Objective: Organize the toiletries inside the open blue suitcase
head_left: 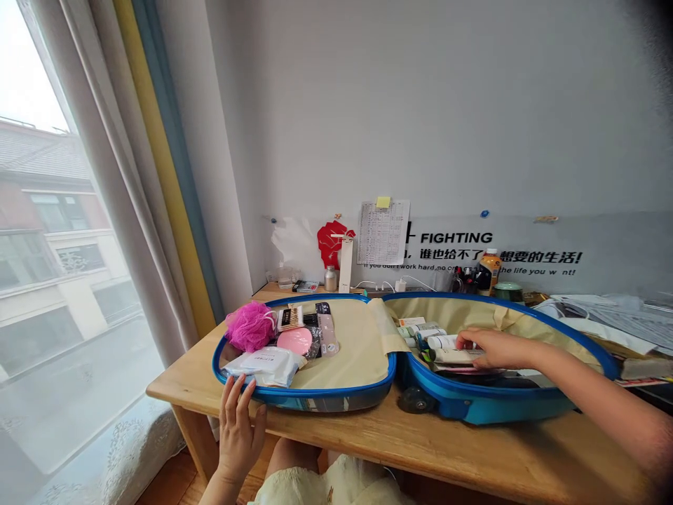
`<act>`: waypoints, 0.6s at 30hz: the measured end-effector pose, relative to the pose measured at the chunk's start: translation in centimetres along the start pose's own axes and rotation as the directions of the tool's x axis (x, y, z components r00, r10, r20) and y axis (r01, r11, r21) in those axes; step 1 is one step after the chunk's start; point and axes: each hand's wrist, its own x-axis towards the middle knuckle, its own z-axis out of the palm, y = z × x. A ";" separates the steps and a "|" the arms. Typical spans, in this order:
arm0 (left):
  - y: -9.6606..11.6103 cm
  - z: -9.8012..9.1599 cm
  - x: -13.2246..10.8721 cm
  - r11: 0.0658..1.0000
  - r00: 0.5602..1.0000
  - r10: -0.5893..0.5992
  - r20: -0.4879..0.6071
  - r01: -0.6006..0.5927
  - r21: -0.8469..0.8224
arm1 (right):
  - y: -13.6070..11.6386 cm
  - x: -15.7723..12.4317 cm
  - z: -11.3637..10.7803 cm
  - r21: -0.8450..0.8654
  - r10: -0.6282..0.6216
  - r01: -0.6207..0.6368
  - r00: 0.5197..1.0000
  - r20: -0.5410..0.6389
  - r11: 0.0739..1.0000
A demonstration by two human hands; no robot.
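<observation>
A small blue suitcase lies open on the wooden table, its left half (347, 403) and right half (505, 410) side by side. My left hand (239, 424) rests against the front rim of the left half, fingers stretched and slightly apart, just below a white pack of wipes (263, 365). Around that pack are a pink bath puff (251, 327), a pink round item (294, 341), a box of cotton swabs (290, 318) and small packets. Inside the right half, my right hand (486, 348) closes its fingers on a white tube (442, 342) among several tubes; its fingertips are partly hidden.
Along the wall stand an orange-labelled bottle (488, 271), a small metallic jar (330, 278) and a white charger (400, 285) with cables. Papers (604, 319) are piled at the right. A window and curtain (120, 175) border the table's left side.
</observation>
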 end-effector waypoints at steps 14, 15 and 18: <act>0.2 0.1 -0.1 1.000 1.000 -0.023 -0.002 0.023 0.011 | -1.7 -0.8 1.4 -0.160 -0.208 0.196 0.976 -0.061 0.967; 0.2 0.1 -0.1 1.000 1.000 -0.022 -0.004 0.022 0.011 | -1.8 -0.8 1.5 -0.175 -0.224 0.211 0.973 -0.061 0.962; 0.1 0.1 0.0 1.000 1.000 -0.014 -0.005 0.014 0.010 | -2.2 -0.8 1.4 -0.194 -0.255 0.240 0.965 -0.058 0.951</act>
